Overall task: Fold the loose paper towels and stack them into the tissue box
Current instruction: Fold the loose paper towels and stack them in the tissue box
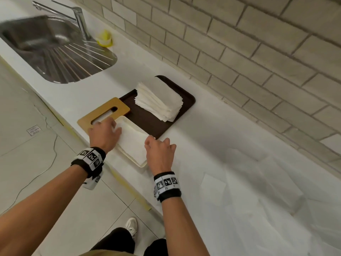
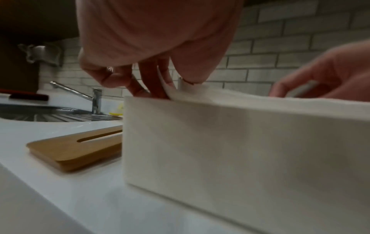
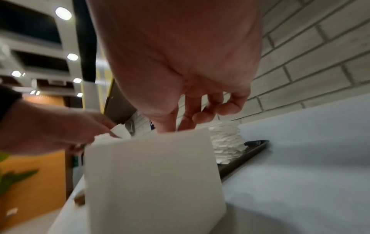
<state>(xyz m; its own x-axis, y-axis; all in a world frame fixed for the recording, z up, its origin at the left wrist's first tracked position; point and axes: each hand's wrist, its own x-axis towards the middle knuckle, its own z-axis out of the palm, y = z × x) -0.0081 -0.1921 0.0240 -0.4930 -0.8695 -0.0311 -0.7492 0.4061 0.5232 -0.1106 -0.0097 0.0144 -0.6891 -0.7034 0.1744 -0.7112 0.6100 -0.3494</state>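
Observation:
A white open-topped tissue box (image 1: 140, 164) stands near the counter's front edge with a folded paper towel (image 1: 132, 143) lying in its top. My left hand (image 1: 104, 134) is at the box's left end. In the left wrist view its fingers (image 2: 154, 82) dip inside the wall (image 2: 220, 150) and pinch the towel's raised edge (image 2: 180, 91). My right hand (image 1: 160, 152) is at the right end. In the right wrist view its thumb and forefinger (image 3: 188, 120) reach down behind the box wall (image 3: 152, 182) at the towel's other end, with their tips hidden.
A stack of folded towels (image 1: 158, 100) sits on a dark brown tray (image 1: 147, 121) behind the box. A slotted wooden lid (image 1: 103, 113) lies to its left. Loose towels (image 1: 258, 182) are spread on the counter at right. The sink (image 1: 55, 45) and faucet (image 1: 79, 19) are far left.

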